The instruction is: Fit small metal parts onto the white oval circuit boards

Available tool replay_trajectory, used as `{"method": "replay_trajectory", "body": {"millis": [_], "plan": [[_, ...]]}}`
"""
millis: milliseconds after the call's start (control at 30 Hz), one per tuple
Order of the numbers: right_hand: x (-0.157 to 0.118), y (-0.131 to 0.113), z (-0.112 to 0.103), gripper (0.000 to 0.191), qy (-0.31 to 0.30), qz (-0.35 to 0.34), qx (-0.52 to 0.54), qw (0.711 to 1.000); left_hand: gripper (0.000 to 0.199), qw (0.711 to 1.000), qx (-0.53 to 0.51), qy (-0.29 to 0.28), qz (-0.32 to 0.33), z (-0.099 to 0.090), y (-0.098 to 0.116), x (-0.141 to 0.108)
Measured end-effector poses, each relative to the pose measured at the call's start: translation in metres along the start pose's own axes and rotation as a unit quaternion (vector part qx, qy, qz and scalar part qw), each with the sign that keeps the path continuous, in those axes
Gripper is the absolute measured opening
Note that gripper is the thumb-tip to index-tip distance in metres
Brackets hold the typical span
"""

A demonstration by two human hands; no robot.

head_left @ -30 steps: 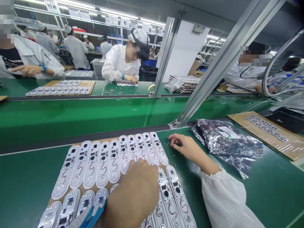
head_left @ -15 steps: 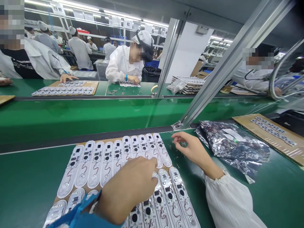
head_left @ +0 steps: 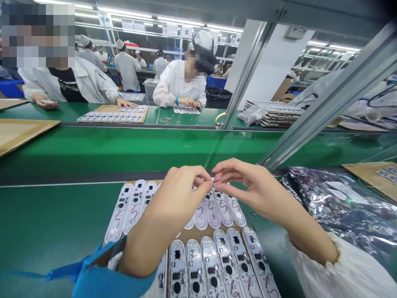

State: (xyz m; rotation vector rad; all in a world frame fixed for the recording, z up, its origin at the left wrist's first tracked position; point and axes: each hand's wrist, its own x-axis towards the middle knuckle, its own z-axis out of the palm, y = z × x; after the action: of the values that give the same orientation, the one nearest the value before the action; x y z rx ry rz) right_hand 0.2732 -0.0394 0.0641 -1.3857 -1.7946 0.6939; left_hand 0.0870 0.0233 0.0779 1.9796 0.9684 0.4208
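Observation:
Two rows of white oval-ended casings with circuit boards and thin red wires (head_left: 221,248) lie on a brown cardboard sheet (head_left: 186,235). Over the far row, my left hand (head_left: 182,194) has its thumb and fingers pinched together. My right hand (head_left: 248,186) meets it fingertip to fingertip, its thumb and fingers also closed in. Whatever is between the fingertips is too small to make out. A blue band wraps my left wrist; a white sleeve covers my right forearm. Small metal bits (head_left: 252,214) lie beside the sheet, partly hidden by my right hand.
A clear plastic bag of dark parts (head_left: 347,207) lies at the right, near another cardboard sheet (head_left: 369,174). A metal post (head_left: 325,99) slants across the right. Beyond the green belt (head_left: 139,145), people in white coats sit at a bench with casings and stacked trays.
My left hand has lifted off the casings and moved up and right. My right hand has come from the metal bits to meet it. The view has shifted so the scene sits further right.

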Motion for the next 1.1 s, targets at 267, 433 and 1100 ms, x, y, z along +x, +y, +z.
{"method": "replay_trajectory", "body": {"millis": [267,433,1100], "plan": [[0.001,0.018,0.000,0.009,0.074,-0.104,-0.020,0.992,0.023,0.992,-0.119,-0.031,0.028,-0.009,-0.001,-0.004],[0.001,0.024,0.003,0.010,0.097,-0.117,-0.016,0.988,0.021,0.986,-0.159,-0.046,0.037,-0.009,-0.002,-0.004],[-0.001,0.012,-0.001,0.020,0.040,-0.098,-0.162,0.981,0.025,0.984,-0.151,-0.096,0.025,-0.007,-0.014,0.002]]}}
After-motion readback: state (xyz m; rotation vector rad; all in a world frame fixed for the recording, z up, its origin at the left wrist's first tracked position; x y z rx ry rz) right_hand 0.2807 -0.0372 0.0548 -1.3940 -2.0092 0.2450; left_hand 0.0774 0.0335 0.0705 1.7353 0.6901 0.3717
